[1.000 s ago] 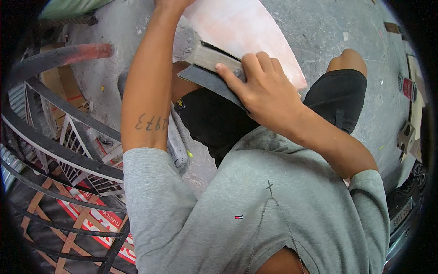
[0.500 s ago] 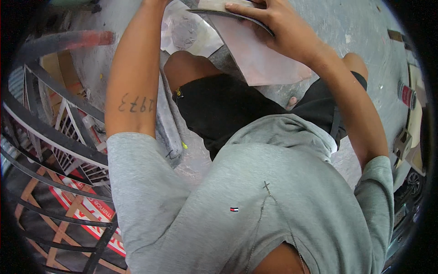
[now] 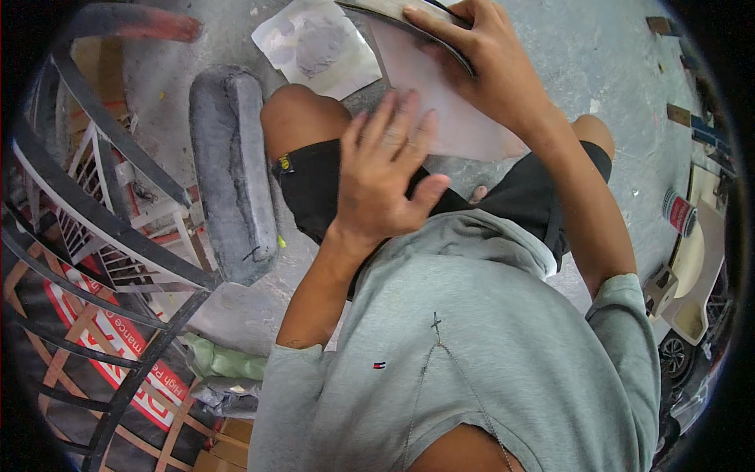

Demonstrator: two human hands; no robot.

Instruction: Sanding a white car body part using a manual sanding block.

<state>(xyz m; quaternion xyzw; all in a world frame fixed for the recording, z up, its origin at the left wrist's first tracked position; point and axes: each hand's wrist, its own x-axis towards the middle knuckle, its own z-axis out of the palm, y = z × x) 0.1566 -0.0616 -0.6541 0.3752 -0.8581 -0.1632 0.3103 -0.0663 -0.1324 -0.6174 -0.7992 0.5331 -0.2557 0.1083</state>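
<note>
My right hand is closed around a flat sanding block with dark abrasive paper, above a pale pinkish curved panel that lies between my knees. The block's far end runs out of the top of the view. My left hand has its fingers apart, slightly blurred, with the fingertips over the panel's near-left part and the palm above my black shorts; it holds nothing. Whether its fingertips touch the panel I cannot tell. A white sheet with a grey smudged patch lies on the floor left of the panel.
Grey concrete floor surrounds me. A long grey padded object lies by my left knee. Curved black metal frames fill the left side, with cardboard below. A can, pale plastic parts and a wheel are at the right.
My left hand has come down from the top edge toward my lap, fingers spread. My right hand with the block moved up, away from my body. The view shifted, showing more of the grey padded object.
</note>
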